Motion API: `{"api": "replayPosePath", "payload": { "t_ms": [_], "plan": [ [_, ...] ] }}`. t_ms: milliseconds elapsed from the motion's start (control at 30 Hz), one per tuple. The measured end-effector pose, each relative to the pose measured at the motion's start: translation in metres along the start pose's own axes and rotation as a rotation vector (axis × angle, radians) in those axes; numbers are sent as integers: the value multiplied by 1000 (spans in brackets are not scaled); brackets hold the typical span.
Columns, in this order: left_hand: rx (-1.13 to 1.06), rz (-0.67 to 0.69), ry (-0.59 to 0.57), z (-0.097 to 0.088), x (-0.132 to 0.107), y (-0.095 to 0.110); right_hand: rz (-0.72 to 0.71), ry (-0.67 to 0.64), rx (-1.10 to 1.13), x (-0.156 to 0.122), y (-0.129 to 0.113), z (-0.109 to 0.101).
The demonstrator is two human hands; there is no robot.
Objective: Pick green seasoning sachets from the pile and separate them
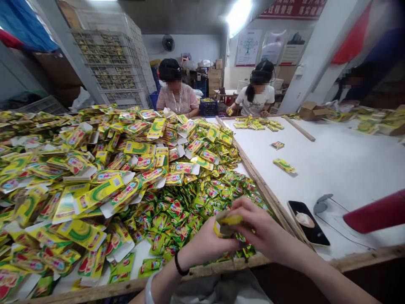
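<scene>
Left hand (207, 242) and right hand (264, 232) both grip one yellow carton (228, 221) above loose sachets (190, 211).

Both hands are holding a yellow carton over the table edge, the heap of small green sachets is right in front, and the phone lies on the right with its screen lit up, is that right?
Not quite. In the head view the phone lies dark, not lit. The rest holds: the left hand and right hand hold the yellow carton above the table edge, with the green sachets heaped just beyond.

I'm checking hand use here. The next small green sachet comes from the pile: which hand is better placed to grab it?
Probably the left hand: it sits directly over the green sachets. The right hand is nearer the wooden divider, and both grip the yellow carton.
</scene>
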State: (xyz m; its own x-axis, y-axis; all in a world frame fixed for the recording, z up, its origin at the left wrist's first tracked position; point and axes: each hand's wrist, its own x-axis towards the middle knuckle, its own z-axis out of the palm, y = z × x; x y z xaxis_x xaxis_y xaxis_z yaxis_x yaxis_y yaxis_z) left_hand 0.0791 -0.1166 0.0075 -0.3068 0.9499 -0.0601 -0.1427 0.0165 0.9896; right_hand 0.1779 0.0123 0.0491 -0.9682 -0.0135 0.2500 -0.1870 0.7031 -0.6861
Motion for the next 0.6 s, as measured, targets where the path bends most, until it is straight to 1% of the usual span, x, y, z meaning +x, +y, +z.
{"api": "replayPosePath", "payload": {
  "t_ms": [67, 100, 133, 200, 300, 333, 400, 500, 533, 567, 600],
  "plan": [
    [78, -8, -44, 0, -5, -5, 50, -133, -152, -11, -3, 7],
    [85, -13, -64, -1, -7, -9, 69, -160, -175, -16, -3, 10],
    [66, -20, -76, -2, -8, -14, 89, -156, -152, -21, -2, 12],
    [-7, -46, -95, -6, -8, -25, 117, -94, -26, -28, 3, 14],
    [-16, -107, -148, -9, -8, -33, 68, 45, 113, -34, 14, 17],
    [4, -120, -177, -8, -7, -32, 45, 62, 131, -36, 16, 19],
    [42, -139, -228, -5, -5, -27, 35, 27, 159, -39, 18, 25],
    [147, -183, -246, -1, 7, -18, 78, -78, 172, -44, 21, 26],
    [180, -190, -260, -2, 14, -17, 84, -84, 147, -45, 25, 22],
    [210, -172, -283, -5, 23, -16, 87, -59, 108, -46, 32, 15],
    [247, -126, -300, -10, 33, -17, 93, 0, 53, -45, 41, 5]
  ]
}}
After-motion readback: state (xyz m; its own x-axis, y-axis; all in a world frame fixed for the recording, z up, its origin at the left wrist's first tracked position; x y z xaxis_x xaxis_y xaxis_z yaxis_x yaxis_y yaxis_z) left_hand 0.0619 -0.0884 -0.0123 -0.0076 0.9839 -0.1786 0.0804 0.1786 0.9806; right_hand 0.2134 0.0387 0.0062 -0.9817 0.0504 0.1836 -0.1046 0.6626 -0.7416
